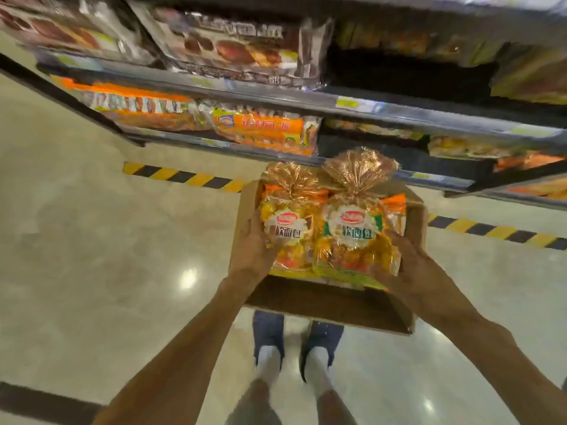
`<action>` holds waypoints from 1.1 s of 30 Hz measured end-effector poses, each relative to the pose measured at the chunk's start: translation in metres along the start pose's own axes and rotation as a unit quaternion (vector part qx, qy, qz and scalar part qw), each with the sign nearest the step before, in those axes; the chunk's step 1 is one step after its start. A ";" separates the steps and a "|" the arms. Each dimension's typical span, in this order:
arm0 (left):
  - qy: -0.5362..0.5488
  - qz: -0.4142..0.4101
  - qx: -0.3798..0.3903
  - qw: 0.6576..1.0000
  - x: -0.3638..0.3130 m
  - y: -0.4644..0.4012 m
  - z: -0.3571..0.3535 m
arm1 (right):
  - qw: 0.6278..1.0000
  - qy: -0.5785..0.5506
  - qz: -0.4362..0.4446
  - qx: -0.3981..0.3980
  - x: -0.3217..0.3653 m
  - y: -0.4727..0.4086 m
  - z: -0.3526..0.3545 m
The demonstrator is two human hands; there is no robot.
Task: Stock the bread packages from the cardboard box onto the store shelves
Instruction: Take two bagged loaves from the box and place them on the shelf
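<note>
Two bread packages stand side by side above the open cardboard box (331, 305) on the floor. The left bread package (290, 222) has an orange label and a twisted golden top; my left hand (254, 246) grips its left side. The right bread package (356, 228) has a green-edged label; my right hand (405, 265) grips its lower right corner. Both packages are held a little over the box opening, in front of the store shelves (306, 99).
The shelves hold orange bread bags (264, 130) at lower left and dark-wrapped cakes (233, 47) above. A dark gap (383, 148) lies on the lower shelf to the right. Yellow-black hazard tape (184, 176) runs along the floor. My feet (294, 348) stand behind the box.
</note>
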State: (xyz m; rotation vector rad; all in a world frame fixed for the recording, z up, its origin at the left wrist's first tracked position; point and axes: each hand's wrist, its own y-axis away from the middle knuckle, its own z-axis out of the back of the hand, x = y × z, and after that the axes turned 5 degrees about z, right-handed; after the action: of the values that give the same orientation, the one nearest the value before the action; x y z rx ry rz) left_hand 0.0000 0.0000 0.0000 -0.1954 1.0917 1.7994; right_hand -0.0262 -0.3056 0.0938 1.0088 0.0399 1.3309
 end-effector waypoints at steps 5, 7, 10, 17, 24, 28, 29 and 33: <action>-0.066 0.005 -0.082 0.994 0.006 -0.055 -0.028 | 0.997 -0.034 -0.021 -0.062 -0.047 -0.032 -0.025; -0.111 0.018 -0.089 0.990 0.001 -0.068 -0.037 | 0.996 -0.036 -0.030 -0.079 -0.059 -0.039 -0.032; -0.143 0.062 -0.101 0.983 -0.006 -0.082 -0.040 | 0.996 -0.032 -0.039 -0.080 -0.068 -0.046 -0.036; -0.099 0.055 -0.068 0.991 -0.008 -0.067 -0.024 | 0.993 -0.063 -0.070 -0.068 -0.067 -0.054 -0.035; 0.022 -0.019 0.050 0.998 0.001 -0.044 0.005 | 0.989 -0.114 -0.068 -0.062 -0.061 -0.062 -0.025; 0.111 0.053 0.089 0.988 0.008 -0.039 0.016 | 0.972 -0.215 -0.070 -0.060 -0.062 -0.067 -0.022; 0.135 0.077 0.091 0.984 0.010 -0.037 0.019 | 0.969 -0.230 -0.072 -0.056 -0.059 -0.069 -0.020; 0.155 0.118 0.073 0.978 0.019 -0.027 0.037 | 0.973 -0.209 -0.083 -0.044 -0.052 -0.082 -0.021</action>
State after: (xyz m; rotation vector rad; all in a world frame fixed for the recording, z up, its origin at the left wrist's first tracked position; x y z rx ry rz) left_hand 0.0236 0.0430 -0.0053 -0.2741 1.5170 1.9307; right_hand 0.0102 -0.3276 0.0045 1.1656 -0.2462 0.9408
